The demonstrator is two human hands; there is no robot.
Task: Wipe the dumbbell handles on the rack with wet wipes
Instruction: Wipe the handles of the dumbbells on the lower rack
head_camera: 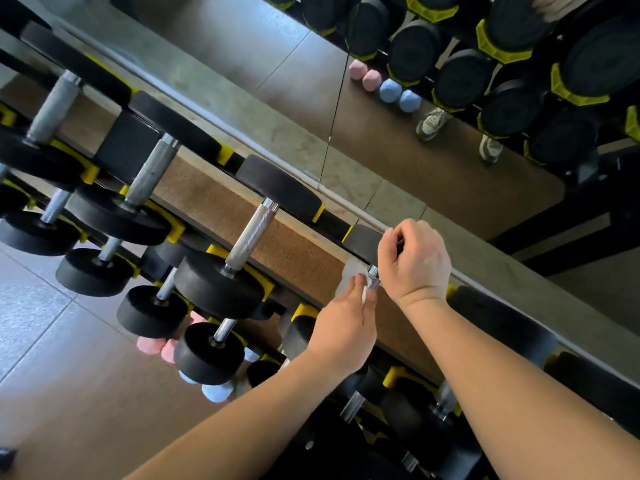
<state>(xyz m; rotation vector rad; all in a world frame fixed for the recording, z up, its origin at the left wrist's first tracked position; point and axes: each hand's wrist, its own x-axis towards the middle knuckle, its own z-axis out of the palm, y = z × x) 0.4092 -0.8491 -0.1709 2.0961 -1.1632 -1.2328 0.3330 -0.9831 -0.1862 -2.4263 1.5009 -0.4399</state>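
Observation:
A rack [298, 251] of black dumbbells with silver handles runs diagonally across the head view. My left hand [346, 323] grips a white wet wipe [351, 278] wrapped around the handle [373, 277] of a top-row dumbbell [363, 242]. Only the upper tip of that handle shows between my hands. My right hand [414, 261] sits just right of it with curled fingers at the dumbbell's far head; what it holds is hidden. The neighbouring top-row handle [251, 235] to the left lies bare.
Lower tiers carry smaller black dumbbells [209, 353] in yellow cradles. Pink [152, 344] and light blue [216, 391] dumbbells lie on the floor under the rack. A mirror [450, 98] behind the rack reflects more dumbbells and two shoes. Tiled floor spreads at lower left.

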